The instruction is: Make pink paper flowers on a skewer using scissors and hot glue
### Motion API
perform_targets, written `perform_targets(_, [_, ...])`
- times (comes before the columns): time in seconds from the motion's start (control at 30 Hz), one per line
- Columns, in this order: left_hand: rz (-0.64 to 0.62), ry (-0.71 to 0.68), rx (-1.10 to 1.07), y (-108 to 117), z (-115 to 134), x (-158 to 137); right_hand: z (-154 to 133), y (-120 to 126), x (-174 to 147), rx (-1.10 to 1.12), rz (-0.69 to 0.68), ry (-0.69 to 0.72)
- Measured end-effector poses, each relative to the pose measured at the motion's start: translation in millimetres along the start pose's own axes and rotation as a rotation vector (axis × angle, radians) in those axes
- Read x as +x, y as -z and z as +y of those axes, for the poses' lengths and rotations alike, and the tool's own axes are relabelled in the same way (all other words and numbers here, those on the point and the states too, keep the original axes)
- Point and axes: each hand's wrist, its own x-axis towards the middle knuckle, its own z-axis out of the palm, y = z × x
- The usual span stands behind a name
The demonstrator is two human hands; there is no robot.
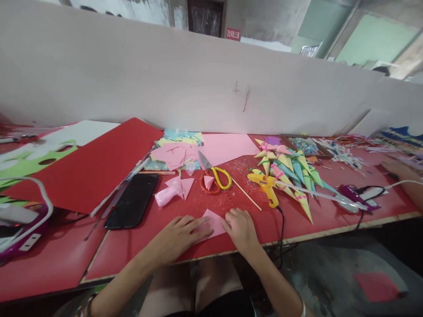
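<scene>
Pink paper [214, 224]: a small, pale, plain piece with straight edges, one corner pointing toward the far side. It lies flat on the red table [125, 251], close to the front edge, its left part partly covered.

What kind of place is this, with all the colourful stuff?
Probably a craft workshop: a yellow glue gun, scissors and a pile of colourful cones lie on a long red table.

Light moderate, diffuse | soft shadow under left hand [176, 237]; dark below red tabletop [115, 251], 4 o'clock | faint tabletop sheen, 8 o'clock | blur: left fingertips [205, 231], red square [376, 286] at 4 o'clock | wide-angle bowing: pale partition [165, 83], 12 o'clock
</scene>
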Motion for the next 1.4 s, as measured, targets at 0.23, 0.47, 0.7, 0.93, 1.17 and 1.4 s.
perform_targets(0.23, [0.016,-0.179,-0.145,-7,-24,4,0,-1,0,-0.001,-0.005,-0.005])
perform_targets(0.47, [-0.079,-0.141,-0.298,12,-36,4,-2,3,1,-0.076,0.03,0.025])
perform_targets(0.7, [-0.101,-0.101,-0.323,17,-39,9,-20,7,-18,0.088,0.097,0.527])
perform_targets(0.93, [-0.113,-0.085,-0.329,11,-41,7,-28,-1,-27,0.162,0.022,0.547])
perform_targets(1.17, [-0.158,-0.104,-0.329,9,-46,7,8,8,-35,0.261,0.076,0.386])
perform_targets(1.4, [-0.198,-0.116,-0.287,13,-47,9,43,17,-44,0.224,0.066,0.214])
